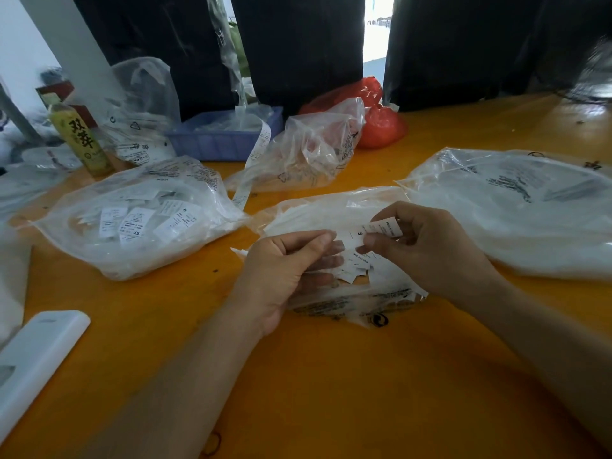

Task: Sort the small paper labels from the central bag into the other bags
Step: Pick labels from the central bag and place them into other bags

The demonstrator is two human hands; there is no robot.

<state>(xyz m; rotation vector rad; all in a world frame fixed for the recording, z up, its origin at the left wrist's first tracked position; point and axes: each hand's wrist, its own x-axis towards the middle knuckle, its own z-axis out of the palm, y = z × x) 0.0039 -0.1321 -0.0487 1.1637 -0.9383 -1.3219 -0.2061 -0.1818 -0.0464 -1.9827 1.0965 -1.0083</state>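
The central clear bag (334,210) lies on the orange table, with several small white paper labels (356,263) inside. My left hand (284,270) is partly inside the bag's mouth, fingers curled around the plastic. My right hand (424,246) pinches a small label (384,228) between thumb and fingers just above the pile; another label marked S (356,235) sits between both hands. A bag of labels (139,213) marked XS and M lies to the left. A large bag (516,207) lies to the right. A crumpled bag (308,150) stands behind.
A blue plastic tray (225,137) with a label strip hanging from it stands at the back. A red bag (374,111), a green bottle (79,137) and more clear bags are near it. A white flat device (36,359) lies at the front left.
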